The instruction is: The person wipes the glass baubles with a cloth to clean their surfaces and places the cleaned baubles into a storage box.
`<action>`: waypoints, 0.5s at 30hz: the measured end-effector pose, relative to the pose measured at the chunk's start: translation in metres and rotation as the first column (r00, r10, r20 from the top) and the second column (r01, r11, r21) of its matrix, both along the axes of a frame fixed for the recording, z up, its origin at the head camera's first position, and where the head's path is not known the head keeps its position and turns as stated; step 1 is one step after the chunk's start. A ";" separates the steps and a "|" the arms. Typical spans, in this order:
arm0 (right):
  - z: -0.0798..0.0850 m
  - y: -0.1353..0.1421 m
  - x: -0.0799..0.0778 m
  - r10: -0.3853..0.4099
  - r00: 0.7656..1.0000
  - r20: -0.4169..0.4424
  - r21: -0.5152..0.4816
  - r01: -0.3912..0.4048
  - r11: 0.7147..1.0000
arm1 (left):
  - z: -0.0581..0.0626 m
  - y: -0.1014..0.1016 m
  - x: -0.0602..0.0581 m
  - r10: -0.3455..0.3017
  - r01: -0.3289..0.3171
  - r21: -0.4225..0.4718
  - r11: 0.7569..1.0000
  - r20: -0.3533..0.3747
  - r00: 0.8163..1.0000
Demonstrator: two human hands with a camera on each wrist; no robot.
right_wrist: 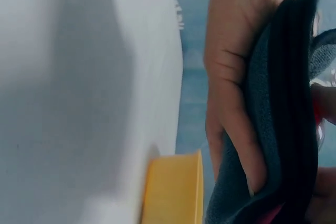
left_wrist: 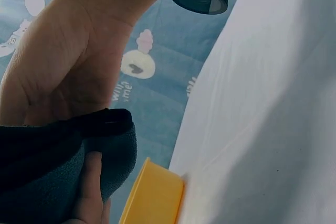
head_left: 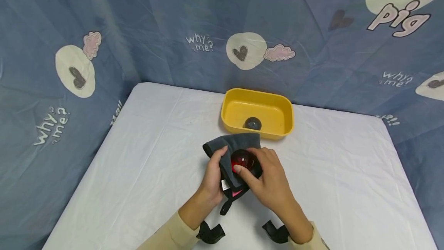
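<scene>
A dark grey cloth (head_left: pixel 230 142) with black edging, a hanging loop and a white tag is bunched between the two hands. My left hand (head_left: pixel 211 180) grips its left side, with the thumb lying over the front. On the cloth rests a shiny, see-through red ball (head_left: pixel 243 159). The right hand (head_left: pixel 272 176) holds this ball between thumb and fingers, against the fabric. A bit of pink shows at the cloth's lower edge. In the left wrist view the folded cloth (left_wrist: pixel 42 187) hides the ball; in the right wrist view fingers press along the cloth (right_wrist: pixel 262 108).
Just beyond the hands stands a yellow rectangular tub (head_left: pixel 277 132) with a dark ball (head_left: pixel 253 123) inside. White fabric covers the table (head_left: pixel 347 173). A blue printed curtain (head_left: pixel 173 65) surrounds the back and sides. Black straps (head_left: pixel 211 234) hang by the wrists.
</scene>
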State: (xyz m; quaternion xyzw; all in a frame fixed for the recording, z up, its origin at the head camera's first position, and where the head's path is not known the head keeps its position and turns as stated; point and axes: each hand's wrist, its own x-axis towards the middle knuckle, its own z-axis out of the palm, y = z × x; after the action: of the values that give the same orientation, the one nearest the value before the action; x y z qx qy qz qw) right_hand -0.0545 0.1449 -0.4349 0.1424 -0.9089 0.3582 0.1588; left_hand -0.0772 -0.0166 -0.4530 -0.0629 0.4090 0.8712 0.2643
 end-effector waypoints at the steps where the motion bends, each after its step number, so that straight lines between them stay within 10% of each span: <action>1: 0.001 0.000 0.000 -0.008 0.999 0.031 -0.018 0.008 1.000 | 0.000 0.000 0.000 -0.003 0.003 0.002 1.000 0.000 1.000; 9: 0.002 0.002 0.001 -0.048 0.989 0.140 -0.082 0.060 0.995 | 0.001 0.002 -0.001 0.007 -0.007 -0.018 1.000 -0.011 1.000; 15: -0.005 0.008 0.003 0.025 1.000 0.002 0.038 -0.025 0.999 | 0.001 0.002 -0.002 0.042 -0.044 -0.042 0.998 -0.031 0.999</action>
State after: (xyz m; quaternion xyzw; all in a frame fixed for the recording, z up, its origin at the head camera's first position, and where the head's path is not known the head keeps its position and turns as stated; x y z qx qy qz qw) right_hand -0.0515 0.1525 -0.4397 0.1565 -0.9139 0.3430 0.1508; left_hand -0.0796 -0.0143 -0.4524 -0.0640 0.4300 0.8686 0.2379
